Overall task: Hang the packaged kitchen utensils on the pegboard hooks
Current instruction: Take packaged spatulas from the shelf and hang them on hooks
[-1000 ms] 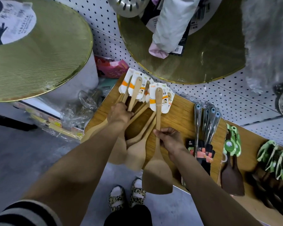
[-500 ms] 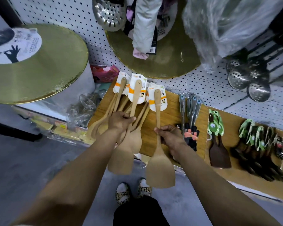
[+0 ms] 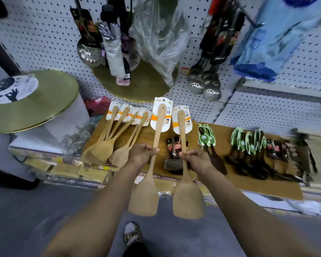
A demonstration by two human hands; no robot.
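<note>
In each hand (image 3: 140, 154) (image 3: 196, 159), apparently one spatula (image 3: 144, 197) (image 3: 187, 199).

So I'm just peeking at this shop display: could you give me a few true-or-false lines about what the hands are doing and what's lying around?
1. Each hand holds one wooden spatula. True: left hand grips the left spatula, right hand the right spatula.
2. Both held spatulas already hang on the pegboard. False: they are in the hands.
3. More wooden spatulas lie on the brown board. True.
4. The metal skimmers lie on the floor. False: they hang against the pegboard.
</note>
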